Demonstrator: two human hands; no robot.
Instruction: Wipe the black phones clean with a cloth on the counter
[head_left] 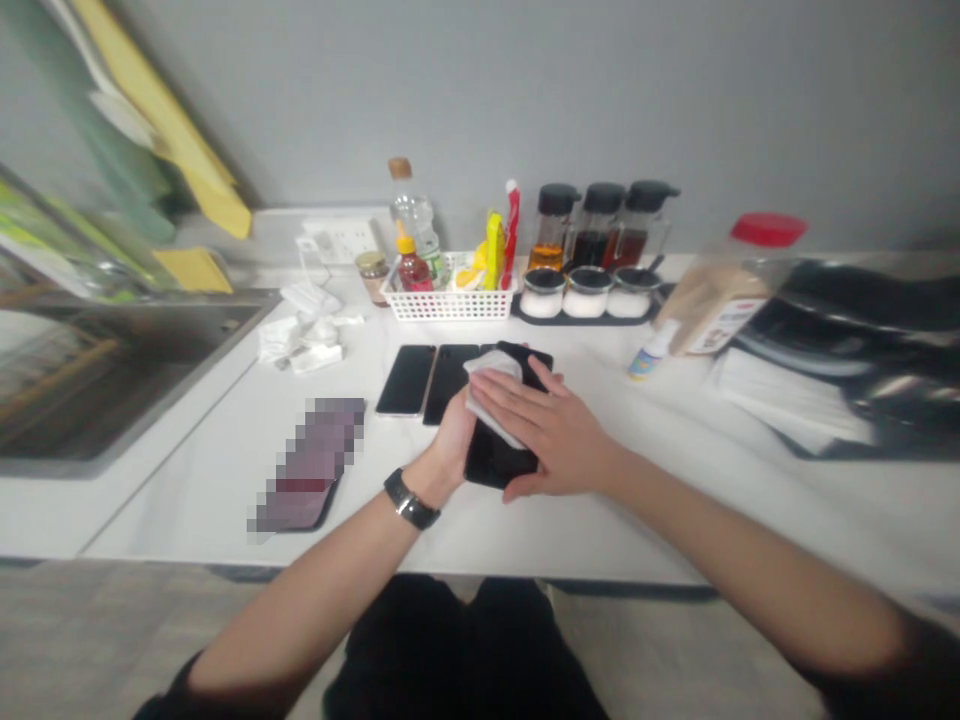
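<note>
My left hand (452, 437) grips a black smartphone (495, 462) from its left side and underneath, just above the white counter. Its fingers are mostly hidden by the phone. Across the phone's dark face, my right hand (566, 438) presses a folded white tissue (491, 366), with its fingers extended over it and the thumb near the phone's lower edge. Just behind lie a dark-screened phone (405, 380) and a second phone (445, 386) side by side; part of another dark edge shows behind my hands. A further phone (315, 470), its screen pixelated, rests to the left.
Crumpled tissues (304, 340) lie back left, near the sink (225, 370). Along the wall stand a white basket (450, 306) of condiments, several seasoning jars (585, 293) and a red-lidded container (724, 290). A small white bottle (651, 352) and stacked napkins (787, 395) are on the right.
</note>
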